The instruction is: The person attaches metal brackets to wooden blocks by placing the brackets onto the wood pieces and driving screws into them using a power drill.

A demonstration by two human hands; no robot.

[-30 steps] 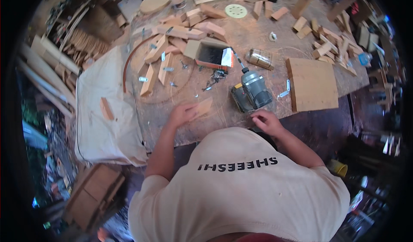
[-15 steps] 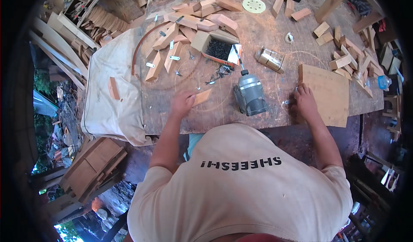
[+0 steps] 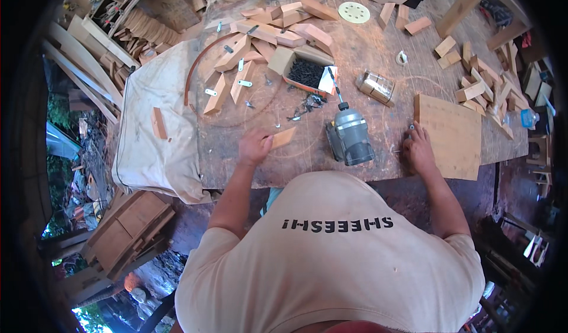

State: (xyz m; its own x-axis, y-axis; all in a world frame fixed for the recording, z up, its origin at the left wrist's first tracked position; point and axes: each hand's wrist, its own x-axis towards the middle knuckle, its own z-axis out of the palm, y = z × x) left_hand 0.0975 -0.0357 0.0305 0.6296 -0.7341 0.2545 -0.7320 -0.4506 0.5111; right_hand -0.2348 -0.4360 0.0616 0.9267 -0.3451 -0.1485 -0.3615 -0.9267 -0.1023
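My left hand [image 3: 255,148] is closed round one end of a small angled wooden block [image 3: 284,138] near the table's front edge. At the right, my right hand [image 3: 419,149] has its fingers curled by the left edge of a square wooden board [image 3: 452,135]. A small shiny bit shows at its fingertips, too small to name. Between my hands a grey cordless drill [image 3: 353,138] stands with its long bit pointing away from me. Beyond it an open box of dark screws [image 3: 306,71] has a few screws [image 3: 310,103] spilled in front.
Angled wooden blocks [image 3: 284,22], some with small metal plates [image 3: 244,83], are heaped at the far left. A clear jar [image 3: 377,88] lies past the drill. More blocks [image 3: 485,87] pile up at the right, beside a plastic bottle [image 3: 528,118]. A pale cloth [image 3: 157,161] covers the left side.
The whole view has shifted slightly. My right hand's fingers have moved a little at the board's edge, and the shiny bit now shows at their tips. My left hand keeps its wooden block.
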